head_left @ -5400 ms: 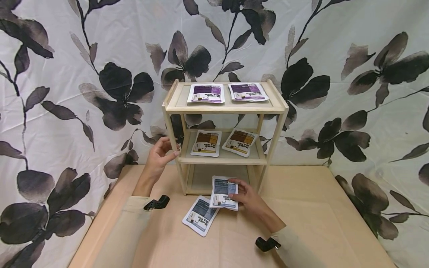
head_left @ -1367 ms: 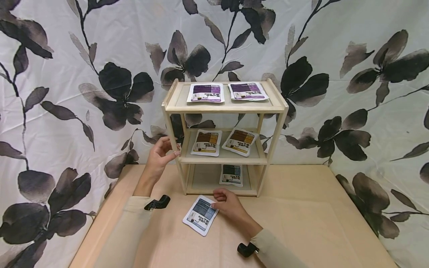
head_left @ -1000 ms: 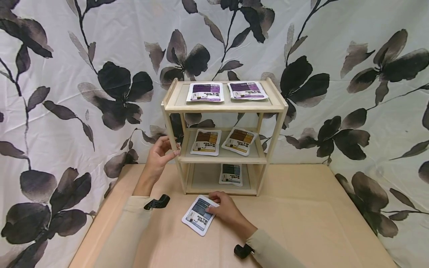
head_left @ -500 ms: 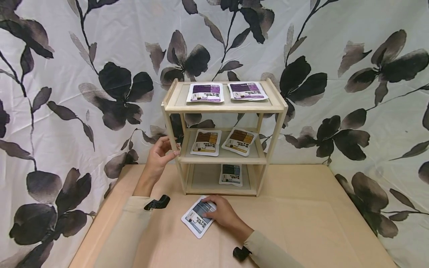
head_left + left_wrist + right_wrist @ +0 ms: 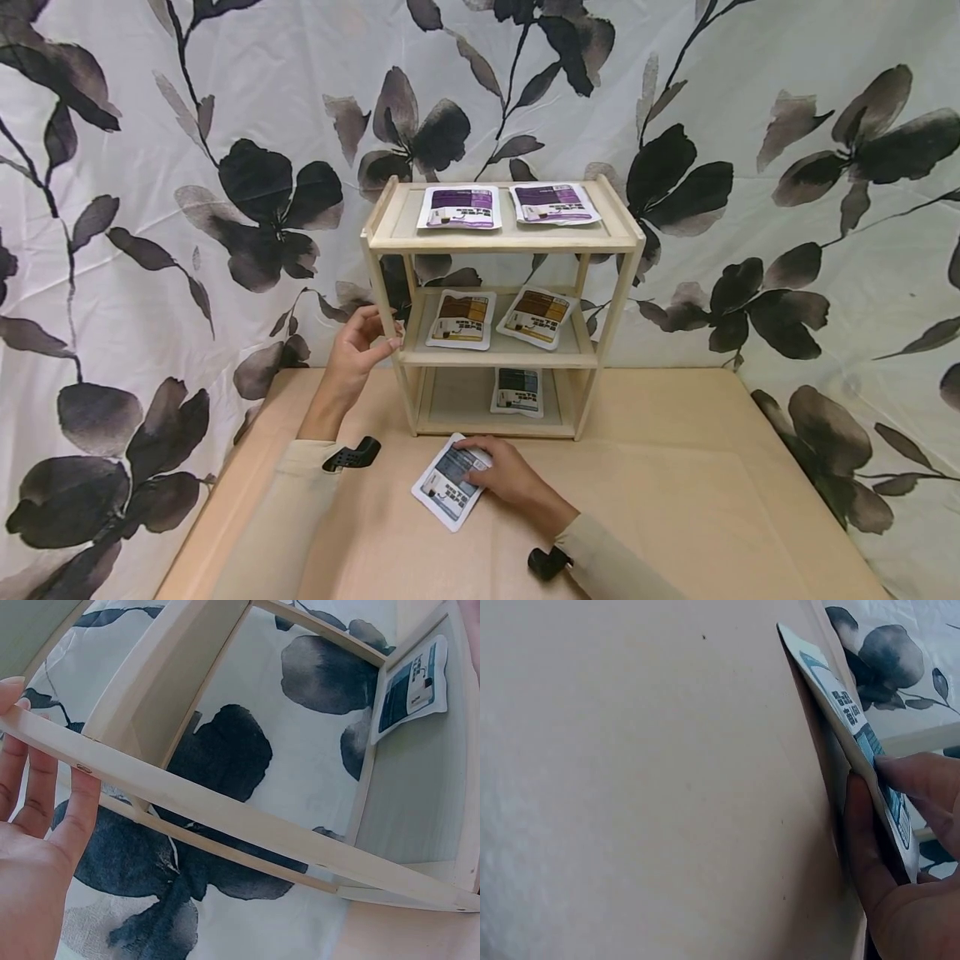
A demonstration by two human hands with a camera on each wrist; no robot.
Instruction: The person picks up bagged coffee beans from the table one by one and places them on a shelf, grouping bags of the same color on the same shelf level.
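Note:
My right hand pinches the right edge of a white-and-blue flat pouch just in front of the shelf. In the right wrist view the pouch is tilted, thumb on its printed face and fingers underneath, its far end raised off the tabletop. My left hand holds the left front post of a small three-tier wooden shelf, with the thumb in front and fingers behind. Another blue pouch lies on the bottom tier, toward the right.
Two purple pouches lie side by side on the top tier. Two brown-and-yellow pouches are on the middle tier, the right one turned askew. A floral cloth hangs behind the tan-covered table.
One blue pouch has gone from my right hand onto the bottom tier. The right hand has since moved left to the other blue pouch and taken hold of it. My left hand has stayed put.

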